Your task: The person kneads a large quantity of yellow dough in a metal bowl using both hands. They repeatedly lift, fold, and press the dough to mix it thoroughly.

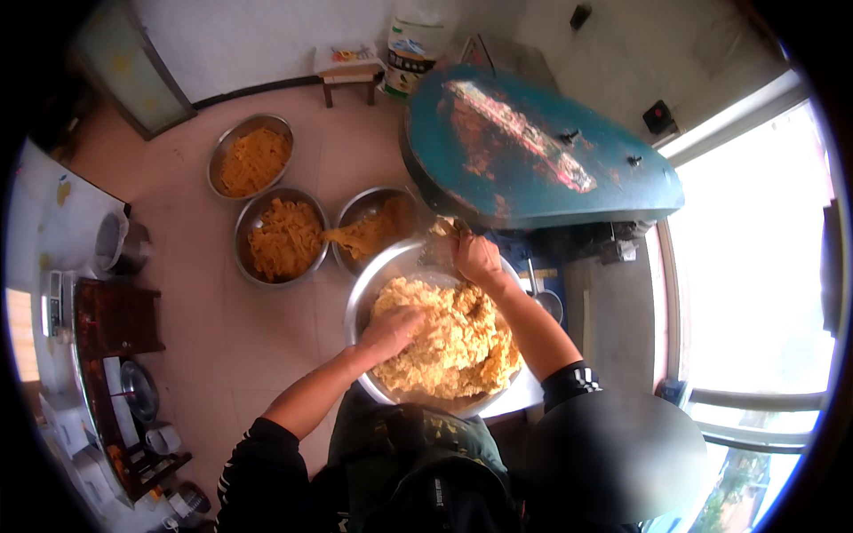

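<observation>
Left hand [393,332] in crumbly yellow dough [458,346] (fingertips buried; whether clamped cannot be told); round silver metal bowl [361,300] surrounding it, presumably set close for two-handed reach; right hand [480,258], grip likewise unclear, beyond and rightward.

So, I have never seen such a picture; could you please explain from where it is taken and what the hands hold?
No robot here: a person works with bare hands, and a fisheye camera on the head looks down, so edges bend. The left hand is in a yellow dough-like mass inside a large metal basin. The right hand is over the basin's far side, near the blue-green machine; whether it grips anything is unclear. On the floor, three smaller metal bowls hold orange-brown pieces.
</observation>
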The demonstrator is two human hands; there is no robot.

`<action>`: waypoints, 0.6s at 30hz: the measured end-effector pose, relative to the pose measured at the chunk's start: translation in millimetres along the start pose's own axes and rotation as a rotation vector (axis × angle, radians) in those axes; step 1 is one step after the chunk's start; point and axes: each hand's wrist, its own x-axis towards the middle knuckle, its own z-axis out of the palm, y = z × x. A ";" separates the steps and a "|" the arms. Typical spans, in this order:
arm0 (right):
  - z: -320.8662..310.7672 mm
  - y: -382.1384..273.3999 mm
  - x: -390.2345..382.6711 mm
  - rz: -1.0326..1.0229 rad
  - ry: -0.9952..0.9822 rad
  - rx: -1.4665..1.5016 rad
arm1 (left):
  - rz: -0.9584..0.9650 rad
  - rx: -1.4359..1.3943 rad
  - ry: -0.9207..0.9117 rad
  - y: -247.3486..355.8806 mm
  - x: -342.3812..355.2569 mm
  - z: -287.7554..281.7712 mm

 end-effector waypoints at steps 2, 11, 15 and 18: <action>-11.0 1.5 -10.7 -0.059 -0.022 -0.001 | -0.044 0.007 -0.025 -1.1 -5.0 2.8; -22.9 12.0 -14.6 0.011 -0.026 0.049 | -0.050 0.074 -0.041 17.3 3.3 -9.4; -8.3 16.3 13.9 0.060 -0.093 -0.041 | -0.025 0.032 -0.089 15.3 12.3 -13.7; -14.9 1.3 7.8 0.011 -0.021 0.033 | -0.126 -0.044 -0.080 15.7 8.0 -13.7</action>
